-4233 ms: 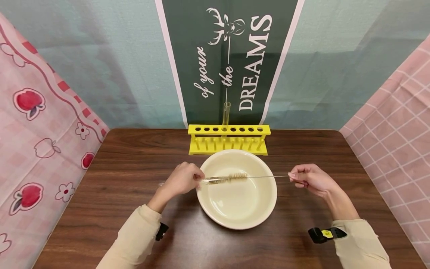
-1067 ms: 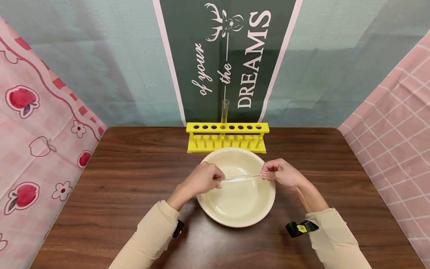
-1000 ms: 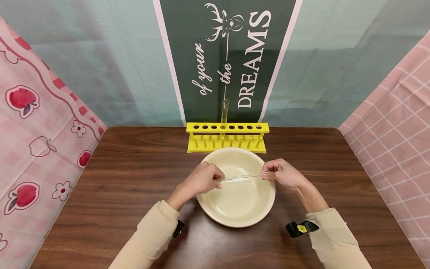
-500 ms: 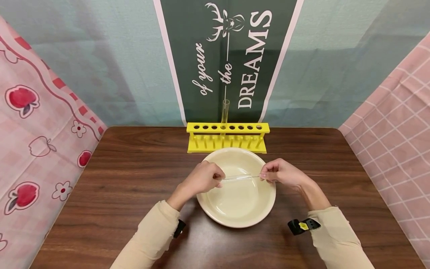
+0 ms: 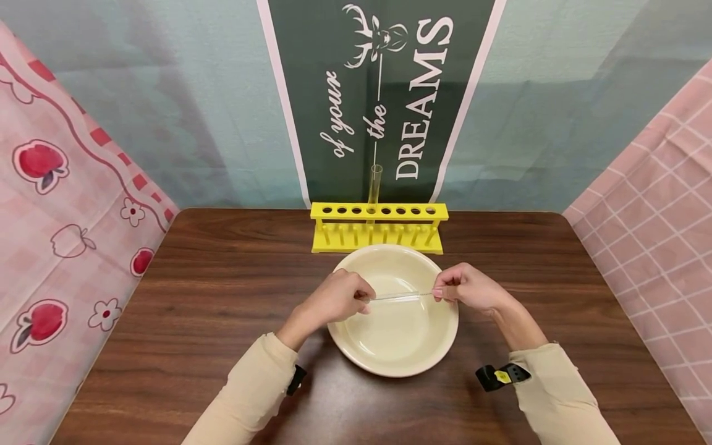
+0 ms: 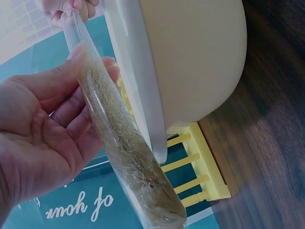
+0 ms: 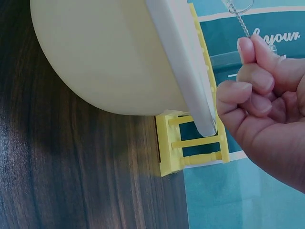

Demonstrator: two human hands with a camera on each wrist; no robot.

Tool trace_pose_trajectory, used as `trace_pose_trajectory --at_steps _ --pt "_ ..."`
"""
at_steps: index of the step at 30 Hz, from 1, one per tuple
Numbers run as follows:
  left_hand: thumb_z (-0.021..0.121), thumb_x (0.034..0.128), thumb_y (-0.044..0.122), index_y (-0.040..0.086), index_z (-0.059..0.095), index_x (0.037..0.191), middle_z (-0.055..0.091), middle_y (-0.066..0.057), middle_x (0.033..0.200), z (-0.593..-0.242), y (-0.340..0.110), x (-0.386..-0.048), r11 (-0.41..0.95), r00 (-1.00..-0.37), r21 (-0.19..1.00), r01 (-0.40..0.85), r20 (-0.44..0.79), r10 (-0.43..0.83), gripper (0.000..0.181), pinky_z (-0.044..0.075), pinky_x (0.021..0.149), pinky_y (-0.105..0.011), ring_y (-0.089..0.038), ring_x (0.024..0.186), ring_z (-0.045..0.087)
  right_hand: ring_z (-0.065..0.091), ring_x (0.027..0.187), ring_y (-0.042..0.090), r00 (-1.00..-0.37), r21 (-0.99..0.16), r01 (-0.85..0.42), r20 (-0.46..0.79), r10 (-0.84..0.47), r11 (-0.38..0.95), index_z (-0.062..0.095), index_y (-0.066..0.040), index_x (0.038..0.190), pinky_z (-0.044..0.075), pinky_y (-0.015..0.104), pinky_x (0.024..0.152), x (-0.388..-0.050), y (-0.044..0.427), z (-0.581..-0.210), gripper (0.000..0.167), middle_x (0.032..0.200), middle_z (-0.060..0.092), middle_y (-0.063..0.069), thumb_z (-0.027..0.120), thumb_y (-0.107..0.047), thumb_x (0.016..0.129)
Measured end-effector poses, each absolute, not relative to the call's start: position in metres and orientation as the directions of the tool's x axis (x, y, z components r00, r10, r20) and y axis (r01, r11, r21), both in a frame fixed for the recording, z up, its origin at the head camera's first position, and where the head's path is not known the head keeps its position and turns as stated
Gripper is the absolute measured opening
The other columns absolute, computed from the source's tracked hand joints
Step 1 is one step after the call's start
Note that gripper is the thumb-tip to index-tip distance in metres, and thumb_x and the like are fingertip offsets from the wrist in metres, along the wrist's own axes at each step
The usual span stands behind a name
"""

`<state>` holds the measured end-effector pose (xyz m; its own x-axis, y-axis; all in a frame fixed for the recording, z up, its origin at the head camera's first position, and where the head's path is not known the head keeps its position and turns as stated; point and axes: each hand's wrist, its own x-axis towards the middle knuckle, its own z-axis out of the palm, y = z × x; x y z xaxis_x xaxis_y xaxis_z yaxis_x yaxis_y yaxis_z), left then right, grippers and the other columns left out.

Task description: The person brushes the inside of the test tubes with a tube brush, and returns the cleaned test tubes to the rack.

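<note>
Over the bowl, my left hand [image 5: 339, 295] grips a clear glass test tube [image 5: 396, 297] between thumb and fingers. The tube lies nearly level, its mouth towards the right. Inside it, in the left wrist view, the bristles of a test tube brush [image 6: 128, 143] fill the end beyond my fingers. My right hand [image 5: 471, 288] pinches the brush's twisted wire handle [image 7: 241, 23] just outside the tube's mouth. Below is a round cream bowl [image 5: 392, 367]. The left hand covers the tube's closed end in the head view.
Behind the bowl, close to its rim, stands a yellow test tube rack [image 5: 379, 212]. One upright test tube [image 5: 375, 185] is in it. The dark wooden table [image 5: 222, 278] meets hanging cloths at the back and sides.
Since the earliest frame, the right hand has come left and the bristles have gone into the tube; the left hand has shifted right over the bowl. The last second shows only slight movement.
</note>
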<state>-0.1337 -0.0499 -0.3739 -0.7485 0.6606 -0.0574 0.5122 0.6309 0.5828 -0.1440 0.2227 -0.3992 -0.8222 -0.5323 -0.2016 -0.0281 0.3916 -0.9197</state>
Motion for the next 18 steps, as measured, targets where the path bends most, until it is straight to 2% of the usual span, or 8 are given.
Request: trace_pose_trajectory --at_steps 11,18 --pt "0.070 0.0763 0.001 0.015 0.031 0.054 0.020 0.004 0.055 -0.3771 -0.0503 -0.1335 0.599 -0.729 0.578 0.554 -0.011 0.685 0.047 0.025 0.055 -0.020 -0.006 0.052 0.022 0.039 0.053 0.011 -0.833 -0.906 -0.049 -0.196 -0.517 0.421 0.058 0.008 0.070 0.034 0.025 0.049 -0.1416 0.2244 -0.3994 0.015 0.056 0.042 0.000 0.058 0.002 0.084" --pt "0.071 0.0758 0.003 0.015 0.033 0.054 0.021 0.005 0.055 -0.3771 -0.0515 -0.1338 0.606 -0.737 0.587 0.537 -0.022 0.675 0.046 0.026 0.055 -0.021 -0.006 0.052 0.023 0.041 0.053 0.011 -0.842 -0.899 -0.055 -0.193 -0.504 0.435 0.059 0.007 0.069 0.036 0.026 0.049 -0.1404 0.2244 -0.3999 0.016 0.057 0.044 0.002 0.059 0.001 0.084"
